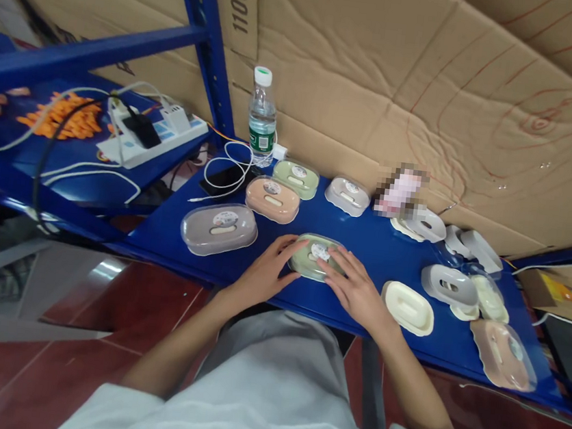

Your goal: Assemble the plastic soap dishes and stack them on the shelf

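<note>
A green soap box (pixel 306 263) with a clear lid and a round label sits near the front edge of the blue table, between my hands. My left hand (pixel 270 268) grips its left end, thumb in front and fingers behind. Across the right side of the lid lie the fingers of my right hand (pixel 353 284), touching the label and right end. Left of my hands is a grey soap box (pixel 219 229) with a clear lid; behind are a pink soap box (pixel 272 200), another green one (pixel 296 179) and a purple-grey one (pixel 347 197).
At right lie a cream soap dish (pixel 408 308), a grey slotted piece (pixel 448 285), and a tilted peach box (pixel 502 355). A water bottle (pixel 262 119), cable (pixel 227 161) and dark phone (pixel 222 180) stand back left. A blue post (pixel 205 40) rises beside a power strip (pixel 154 141).
</note>
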The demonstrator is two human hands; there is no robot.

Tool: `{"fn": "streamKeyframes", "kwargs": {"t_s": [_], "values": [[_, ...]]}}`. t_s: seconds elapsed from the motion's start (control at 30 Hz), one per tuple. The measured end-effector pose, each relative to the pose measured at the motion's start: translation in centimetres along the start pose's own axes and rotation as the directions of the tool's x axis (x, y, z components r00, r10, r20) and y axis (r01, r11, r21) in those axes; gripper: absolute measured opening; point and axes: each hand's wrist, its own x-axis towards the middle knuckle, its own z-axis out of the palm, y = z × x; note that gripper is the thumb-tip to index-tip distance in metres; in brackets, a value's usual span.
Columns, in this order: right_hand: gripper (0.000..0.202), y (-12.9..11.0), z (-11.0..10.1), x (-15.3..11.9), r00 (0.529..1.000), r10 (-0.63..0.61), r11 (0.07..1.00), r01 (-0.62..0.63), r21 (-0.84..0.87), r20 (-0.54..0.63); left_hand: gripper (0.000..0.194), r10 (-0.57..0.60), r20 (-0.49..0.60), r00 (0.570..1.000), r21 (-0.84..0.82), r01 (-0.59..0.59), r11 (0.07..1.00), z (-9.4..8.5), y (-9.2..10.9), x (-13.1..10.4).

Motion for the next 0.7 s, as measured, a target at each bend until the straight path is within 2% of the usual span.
{"fn": "streamKeyframes", "kwargs": {"t_s": [0.17, 0.27, 0.43, 0.5, 0.57, 0.63, 0.7], "values": [[0.066, -0.3, -0.1, -0.8, 0.999, 0.014, 0.999, -0.013, -0.037, 0.029, 0.073, 0.015, 0.011, 1.0, 0.015, -0.015, 1.0, 0.0, 0.0, 0.0], [0.072, -0.2, 0.4, -0.6, 0.998, 0.036, 0.998, -0.033, -0.062, 0.049, 0.075, 0.008, -0.031, 0.999, 0.006, -0.008, 1.0, 0.0, 0.1, 0.0], [0.068, 2.2, 0.5, 2.9, 0.989, 0.144, 0.976, -0.147, -0.161, -0.032, 0.069, -0.035, -0.111, 0.993, -0.035, 0.031, 0.999, -0.2, 0.6, 0.0], [0.065, 3.0, -0.6, 4.5, 0.976, 0.2, 0.957, -0.213, -0.197, -0.084, 0.065, -0.046, -0.098, 0.994, -0.034, 0.043, 0.998, -0.4, 0.9, 0.0], [0.063, 3.4, -2.3, 4.9, 0.955, 0.261, 0.933, -0.287, -0.219, -0.141, 0.061, -0.051, -0.07, 0.996, -0.015, 0.05, 0.999, -0.6, 1.2, -0.1], [0.059, 3.7, -4.2, 3.5, 0.921, 0.336, 0.894, -0.378, -0.241, -0.197, 0.057, -0.045, -0.032, 0.998, 0.011, 0.045, 0.999, -0.6, 1.3, -0.2], [0.052, 3.9, -6.0, 0.2, 0.874, 0.432, 0.834, -0.481, -0.271, -0.221, 0.053, -0.027, -0.005, 1.0, 0.04, 0.027, 0.999, -0.6, 1.3, -0.3]]}}
